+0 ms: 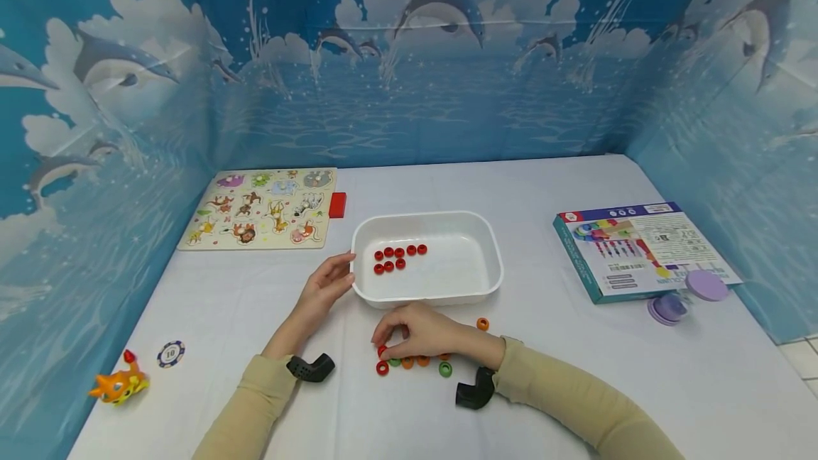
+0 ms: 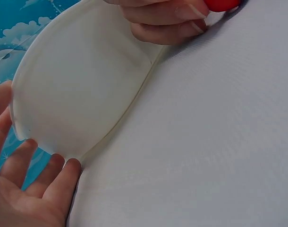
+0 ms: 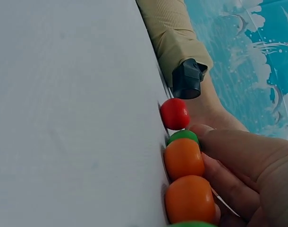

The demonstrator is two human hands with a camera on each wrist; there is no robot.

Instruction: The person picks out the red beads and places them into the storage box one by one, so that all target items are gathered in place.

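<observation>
A white tray (image 1: 447, 300) holds several red beads (image 1: 388, 253) in its left half. My left hand (image 1: 327, 282) is at the tray's left end; in the left wrist view its spread fingertips touch the outer wall. Just in front of the tray, my right hand (image 1: 422, 332) pinches a red bead (image 1: 382, 351) between thumb and forefinger, low over the table. Another red bead (image 1: 382, 368) lies just nearer. Orange beads (image 3: 184, 158) and a green bead (image 3: 182, 137) sit beside the right hand's fingers, which partly cover the row in the head view.
A wooden animal puzzle board (image 1: 262, 210) and a red block (image 1: 337, 205) lie back left. At right are a boxed toy (image 1: 645, 250), a purple lid (image 1: 706, 285) and a small purple container (image 1: 668, 309). A poker chip (image 1: 171, 354) and an orange toy figure (image 1: 120, 379) are front left.
</observation>
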